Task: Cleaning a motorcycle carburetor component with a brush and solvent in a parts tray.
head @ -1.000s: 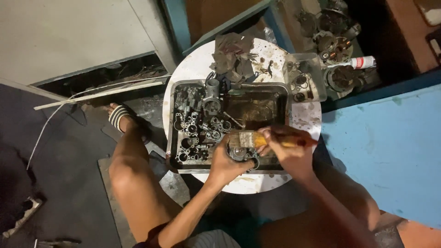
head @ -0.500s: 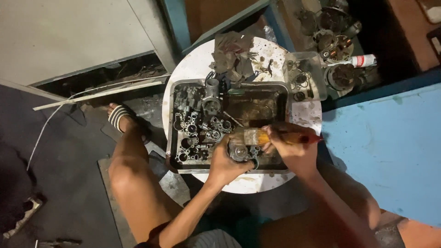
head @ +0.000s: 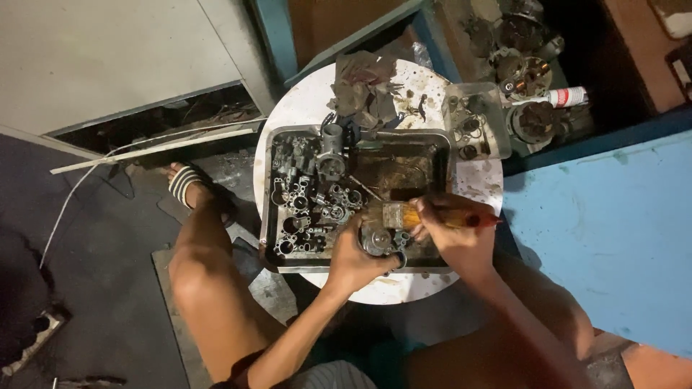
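Over the near edge of the metal tray (head: 268,216), a small grimy metal part (head: 378,239), perhaps a carburettor, sits gripped in the left hand (head: 353,256). The right hand (head: 454,238) is closed round a paintbrush (head: 404,214), bristles touching it. Loose parts (head: 306,202) fill the tray's left half.

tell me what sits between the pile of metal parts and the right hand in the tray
In the head view, the left hand holding a round metal part, with the brush bristles on it.
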